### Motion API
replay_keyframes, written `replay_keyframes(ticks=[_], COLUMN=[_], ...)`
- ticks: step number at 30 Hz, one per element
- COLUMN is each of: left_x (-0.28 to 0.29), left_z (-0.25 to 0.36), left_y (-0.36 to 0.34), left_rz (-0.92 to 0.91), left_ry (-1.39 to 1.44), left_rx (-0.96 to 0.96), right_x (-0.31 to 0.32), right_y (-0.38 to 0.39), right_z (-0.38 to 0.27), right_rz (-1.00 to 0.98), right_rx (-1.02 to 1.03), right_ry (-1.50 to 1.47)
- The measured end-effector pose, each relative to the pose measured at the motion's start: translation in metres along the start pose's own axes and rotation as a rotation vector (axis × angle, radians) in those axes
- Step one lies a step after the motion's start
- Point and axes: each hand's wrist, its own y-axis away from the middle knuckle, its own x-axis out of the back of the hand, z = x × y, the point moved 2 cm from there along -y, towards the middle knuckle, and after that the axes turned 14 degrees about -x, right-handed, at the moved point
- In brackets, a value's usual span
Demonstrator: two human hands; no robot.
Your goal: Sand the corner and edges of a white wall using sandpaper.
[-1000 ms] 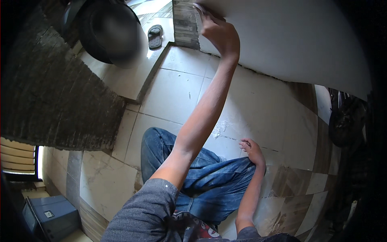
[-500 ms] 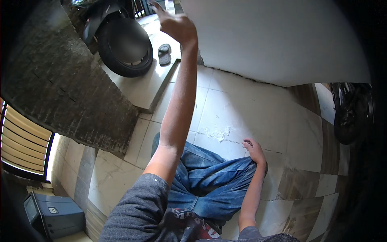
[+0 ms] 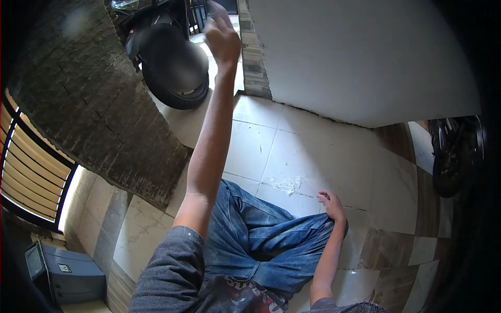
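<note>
Stretched far out ahead of me and raised, my left hand [image 3: 223, 41] shows its back, with fingers extended and a little blurred. I see nothing in it. It is nearest in the picture to a black wheel [image 3: 195, 99] of a parked two-wheeler, just left of the wrist. My right hand [image 3: 333, 207] rests by the right knee of my blue jeans [image 3: 276, 235], its fingers loosely bent and apart, holding nothing. White flaky residue [image 3: 287, 184] is on the tiled floor [image 3: 250, 148] in front of my crossed legs.
A rough dark stone wall [image 3: 99, 115] stands at left, and a smooth pale wall [image 3: 360, 57] at upper right. A barred window [image 3: 36, 172] and a grey-blue box [image 3: 75, 274] are at far left. Another dark vehicle [image 3: 451, 156] is at the right edge.
The view has shifted slightly. My left arm has swung a little left, its fingers now pointing more upward, and it covers where the slipper showed. My right hand stays by the knee.
</note>
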Motion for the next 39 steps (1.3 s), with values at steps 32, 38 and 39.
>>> replay_keyframes(ticks=[32, 38, 39], left_x=[-0.052, -0.076, -0.074], left_z=[0.028, 0.051, 0.061], left_y=[0.129, 0.115, 0.111], left_rz=[-0.218, -0.156, -0.052], left_ry=[0.083, 0.147, 0.119], left_rx=[0.694, 0.487, 0.224], right_x=[0.002, 0.002, 0.002], right_y=[0.004, 0.003, 0.003], right_z=[-0.001, -0.002, -0.002], right_rz=[0.009, -0.024, -0.037], right_rx=[0.082, 0.037, -0.008], right_ry=[-0.005, -0.039, -0.050])
